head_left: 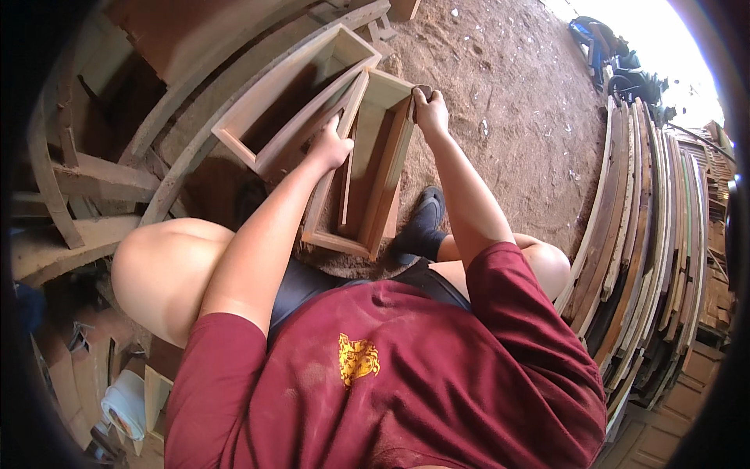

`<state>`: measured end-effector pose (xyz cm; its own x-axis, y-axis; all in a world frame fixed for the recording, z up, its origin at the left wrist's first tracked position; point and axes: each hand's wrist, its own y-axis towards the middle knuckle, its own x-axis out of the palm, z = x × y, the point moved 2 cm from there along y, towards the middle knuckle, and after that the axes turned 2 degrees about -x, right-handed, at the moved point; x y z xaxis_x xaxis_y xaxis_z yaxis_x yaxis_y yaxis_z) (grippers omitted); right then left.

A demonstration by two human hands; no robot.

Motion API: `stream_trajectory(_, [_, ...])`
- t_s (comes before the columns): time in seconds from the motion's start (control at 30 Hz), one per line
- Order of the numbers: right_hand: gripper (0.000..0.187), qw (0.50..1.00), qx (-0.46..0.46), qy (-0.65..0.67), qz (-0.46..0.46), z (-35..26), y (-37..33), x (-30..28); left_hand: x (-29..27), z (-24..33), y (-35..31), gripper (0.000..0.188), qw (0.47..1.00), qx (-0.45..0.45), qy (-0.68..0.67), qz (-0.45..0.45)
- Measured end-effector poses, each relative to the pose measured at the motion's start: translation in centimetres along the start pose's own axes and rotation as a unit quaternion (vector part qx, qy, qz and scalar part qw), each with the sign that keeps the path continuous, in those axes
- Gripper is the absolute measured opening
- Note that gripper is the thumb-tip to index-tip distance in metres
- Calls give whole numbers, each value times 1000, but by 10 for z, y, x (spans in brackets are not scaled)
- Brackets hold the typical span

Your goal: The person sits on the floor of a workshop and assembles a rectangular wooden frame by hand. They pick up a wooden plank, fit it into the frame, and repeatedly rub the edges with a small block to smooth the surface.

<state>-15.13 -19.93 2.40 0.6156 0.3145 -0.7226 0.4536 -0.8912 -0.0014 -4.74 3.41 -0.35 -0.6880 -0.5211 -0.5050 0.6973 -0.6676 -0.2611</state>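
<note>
An open wooden drawer box (378, 227) stands between my legs, tilted away to the right. My left hand (331, 147) grips its left wall, thumb over the rim. At the far right corner of the box, my right hand (430, 111) is closed on a thin dark piece (414, 103) pressed to the rim; its kind is too small to tell. Inside the box a narrow wooden strip (346, 176) runs lengthwise. A second wooden drawer box (258, 134) lies against it on the left, also open-topped.
Curved-looking wooden frames (101, 178) crowd the left side. Long stacked boards (625, 211) line the right. Sandy, dusty ground (508, 117) stretches ahead, with my dark shoe (426, 215) beside the box. A white roll or bucket (125, 402) sits at lower left.
</note>
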Motion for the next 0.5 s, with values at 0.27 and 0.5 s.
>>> stream_trajectory(0.27, [43, 993, -24, 51, -105, 23, -138, -29, 1, -9, 2, 84, 1000, -2, 9, 4])
stream_trajectory(0.5, [29, 965, 94, 173, -175, 83, -234, -23, 3, -7, 1, 83, 1000, -11, 26, 12])
